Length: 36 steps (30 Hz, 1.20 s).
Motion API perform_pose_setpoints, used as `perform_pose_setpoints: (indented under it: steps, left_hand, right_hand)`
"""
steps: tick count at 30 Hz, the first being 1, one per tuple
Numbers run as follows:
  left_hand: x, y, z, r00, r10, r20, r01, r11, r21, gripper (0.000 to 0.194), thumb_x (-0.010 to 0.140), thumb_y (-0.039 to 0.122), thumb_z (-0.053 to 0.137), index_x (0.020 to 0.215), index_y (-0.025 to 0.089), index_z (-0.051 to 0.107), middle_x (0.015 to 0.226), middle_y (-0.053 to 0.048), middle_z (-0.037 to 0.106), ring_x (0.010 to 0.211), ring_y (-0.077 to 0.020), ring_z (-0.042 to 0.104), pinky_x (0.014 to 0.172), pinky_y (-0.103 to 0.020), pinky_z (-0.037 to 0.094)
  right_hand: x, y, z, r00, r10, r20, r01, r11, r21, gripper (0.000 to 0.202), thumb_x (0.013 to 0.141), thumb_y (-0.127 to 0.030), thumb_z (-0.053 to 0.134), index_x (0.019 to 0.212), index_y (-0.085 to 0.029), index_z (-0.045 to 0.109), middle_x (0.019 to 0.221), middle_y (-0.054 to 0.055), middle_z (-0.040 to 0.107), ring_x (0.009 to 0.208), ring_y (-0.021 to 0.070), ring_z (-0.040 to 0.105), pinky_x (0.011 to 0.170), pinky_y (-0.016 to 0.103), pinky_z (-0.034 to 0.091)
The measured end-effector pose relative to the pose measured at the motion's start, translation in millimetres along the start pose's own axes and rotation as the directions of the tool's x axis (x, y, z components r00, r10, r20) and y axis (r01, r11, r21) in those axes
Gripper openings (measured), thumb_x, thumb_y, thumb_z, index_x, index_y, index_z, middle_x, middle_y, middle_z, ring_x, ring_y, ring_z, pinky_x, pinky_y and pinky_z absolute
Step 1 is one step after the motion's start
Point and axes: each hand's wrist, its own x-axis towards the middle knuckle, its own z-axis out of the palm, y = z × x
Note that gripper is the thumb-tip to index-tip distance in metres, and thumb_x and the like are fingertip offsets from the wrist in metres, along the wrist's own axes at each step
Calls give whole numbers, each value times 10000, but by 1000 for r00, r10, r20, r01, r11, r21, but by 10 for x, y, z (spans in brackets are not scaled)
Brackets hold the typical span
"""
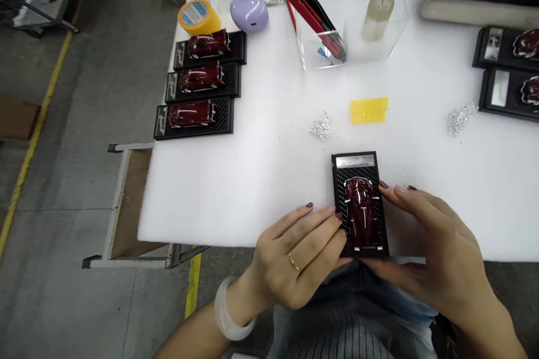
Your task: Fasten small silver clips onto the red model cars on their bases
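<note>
A dark red model car (pixel 362 219) sits on a black textured display base (pixel 339 179) with a silver plate at its far end, at the table's front edge. My left hand (pixel 295 258) grips the base's left side, fingertips along the edge and thumb at the near end. On the opposite side, my right hand (pixel 438 235) has its fingertips against the right edge and its thumb under the near end. Beyond the base lie a yellow tape strip (pixel 369 110) and a small pile of tiny silvery parts (pixel 322 127).
Several model cars on bases (pixel 193 120) stand at left and right. Behind are a yellow tape roll (pixel 199 17), a lilac egg-shaped case (pixel 249 13), and a clear tray (pixel 322 56) holding cutters and a squeeze bottle (pixel 381 5). Another silvery pile (pixel 461 118) lies right.
</note>
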Motion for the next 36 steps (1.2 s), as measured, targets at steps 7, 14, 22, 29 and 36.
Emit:
perform_pose_setpoints:
  steps: [7,14,22,29,36]
  left_hand:
    - [151,124,12,911,-330,-246,261,925,-275,414,886,456,698,1110,108,690,1089,-76,766,1120,-137,724,1052,-240,616]
    - [305,235,210,738,-618,-270,376,709,-597,491,910,488,671,1296,186,638,1273,-67,719,1229,-143,679,1110,-236,584]
    - [323,239,284,752,-625,-210,348,646,-680,510,928,511,635,1319,190,570,1391,-104,663,1330,-163,631,1164,-231,532]
    - [284,258,334,748,-626,-219,346,650,-677,513,936,536,599,1317,195,563,1391,-136,660,1327,-207,638,1146,-330,572]
    - [320,243,281,736,-633,-240,388,685,-616,509,934,559,583,1290,195,584,1362,-130,664,1313,-190,640,1127,-336,590]
  right_hand:
    - [9,-173,51,957,204,-205,-90,885,457,890,803,-347,843,1569,-217,409,1373,116,657,1245,298,664,1091,483,561]
    - [204,-279,199,889,345,-301,-72,754,653,462,920,-412,699,1349,-242,672,1324,88,681,1281,289,621,1052,471,576]
    - [213,-257,184,891,339,-303,-56,742,668,442,931,-421,684,1334,-241,678,1308,65,688,1250,236,641,1051,375,587]
    - [202,-244,194,896,316,-311,-46,764,644,468,920,-444,692,1338,-234,678,1293,99,693,1222,281,655,1016,450,600]
    - [249,-167,87,855,474,-211,-153,619,771,504,888,-606,666,1207,-216,698,1085,96,730,1026,236,730,880,337,641]
